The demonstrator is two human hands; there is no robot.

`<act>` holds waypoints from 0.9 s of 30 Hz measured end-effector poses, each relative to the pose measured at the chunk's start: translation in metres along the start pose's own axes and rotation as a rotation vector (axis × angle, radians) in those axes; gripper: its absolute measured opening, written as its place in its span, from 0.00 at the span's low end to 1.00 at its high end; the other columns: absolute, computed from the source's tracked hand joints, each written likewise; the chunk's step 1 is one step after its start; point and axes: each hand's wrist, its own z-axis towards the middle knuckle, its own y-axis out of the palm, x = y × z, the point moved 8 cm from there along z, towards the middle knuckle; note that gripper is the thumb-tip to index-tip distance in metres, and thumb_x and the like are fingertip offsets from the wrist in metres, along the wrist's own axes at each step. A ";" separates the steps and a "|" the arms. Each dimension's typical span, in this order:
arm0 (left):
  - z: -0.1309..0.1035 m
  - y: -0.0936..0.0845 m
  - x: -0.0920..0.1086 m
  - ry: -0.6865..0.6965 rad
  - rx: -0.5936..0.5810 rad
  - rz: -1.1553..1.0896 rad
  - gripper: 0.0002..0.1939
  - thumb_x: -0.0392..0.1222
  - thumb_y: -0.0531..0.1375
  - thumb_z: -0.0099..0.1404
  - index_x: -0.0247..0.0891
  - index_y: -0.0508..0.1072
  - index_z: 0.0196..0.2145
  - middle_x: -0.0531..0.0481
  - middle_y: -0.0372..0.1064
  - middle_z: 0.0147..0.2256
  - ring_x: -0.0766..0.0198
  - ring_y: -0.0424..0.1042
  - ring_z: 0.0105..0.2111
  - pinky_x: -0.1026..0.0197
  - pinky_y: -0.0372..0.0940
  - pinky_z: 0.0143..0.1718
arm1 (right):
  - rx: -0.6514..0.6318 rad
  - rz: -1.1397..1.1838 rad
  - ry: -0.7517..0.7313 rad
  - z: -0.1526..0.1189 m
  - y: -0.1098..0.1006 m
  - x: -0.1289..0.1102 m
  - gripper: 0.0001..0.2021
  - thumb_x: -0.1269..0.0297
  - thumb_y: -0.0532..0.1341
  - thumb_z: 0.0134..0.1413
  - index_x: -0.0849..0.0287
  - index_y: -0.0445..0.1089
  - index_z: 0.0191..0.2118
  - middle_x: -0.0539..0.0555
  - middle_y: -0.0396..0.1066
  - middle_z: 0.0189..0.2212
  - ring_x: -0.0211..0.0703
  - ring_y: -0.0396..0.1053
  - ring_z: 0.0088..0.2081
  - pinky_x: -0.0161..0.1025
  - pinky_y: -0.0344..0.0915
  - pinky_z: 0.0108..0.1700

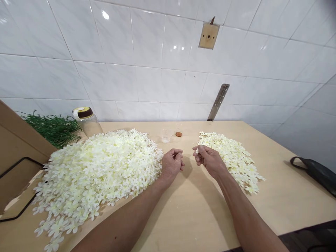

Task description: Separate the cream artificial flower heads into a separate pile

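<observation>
My left hand [172,163] is closed in a pinch at the right edge of a large heap of white artificial flowers [105,164]. Whatever lies between its fingertips is too small to name. A short way to the right, my right hand [209,160] pinches a small white piece [197,151] between thumb and finger. Beside that hand spreads a flatter pile of pale yellow-white artificial flowers [231,155]. The two hands face each other just above the table, with a narrow gap between them.
Behind the hands stand a small clear cup [166,135] and a round brown disc [179,134]. At the left are a bottle [89,122], green artificial foliage [52,127] and a cardboard box [21,150]. A black pouch [316,173] lies right; a metal bracket [218,102] leans against the tiled wall.
</observation>
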 end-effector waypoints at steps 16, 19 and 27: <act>-0.006 0.024 -0.009 -0.259 -0.318 -0.396 0.18 0.51 0.67 0.56 0.31 0.72 0.32 0.46 0.71 0.29 0.69 0.69 0.21 0.66 0.63 0.20 | 0.034 -0.532 -0.381 -0.007 0.022 -0.007 0.17 0.52 0.65 0.51 0.56 0.77 0.44 0.53 0.72 0.29 0.39 0.66 0.27 0.37 0.67 0.30; -0.002 0.017 -0.011 -0.249 -0.227 -0.383 0.14 0.44 0.68 0.54 0.32 0.72 0.32 0.50 0.69 0.23 0.70 0.67 0.19 0.67 0.61 0.19 | -0.057 -0.506 -0.321 -0.008 0.028 -0.002 0.20 0.53 0.64 0.52 0.55 0.74 0.50 0.53 0.72 0.30 0.39 0.66 0.27 0.36 0.66 0.27; 0.001 0.007 -0.008 -0.158 -0.112 -0.213 0.12 0.46 0.65 0.56 0.33 0.72 0.27 0.50 0.69 0.21 0.69 0.67 0.17 0.66 0.61 0.18 | 0.061 -0.471 -0.363 -0.013 0.018 -0.014 0.20 0.50 0.65 0.53 0.53 0.74 0.49 0.54 0.71 0.37 0.38 0.65 0.26 0.36 0.66 0.26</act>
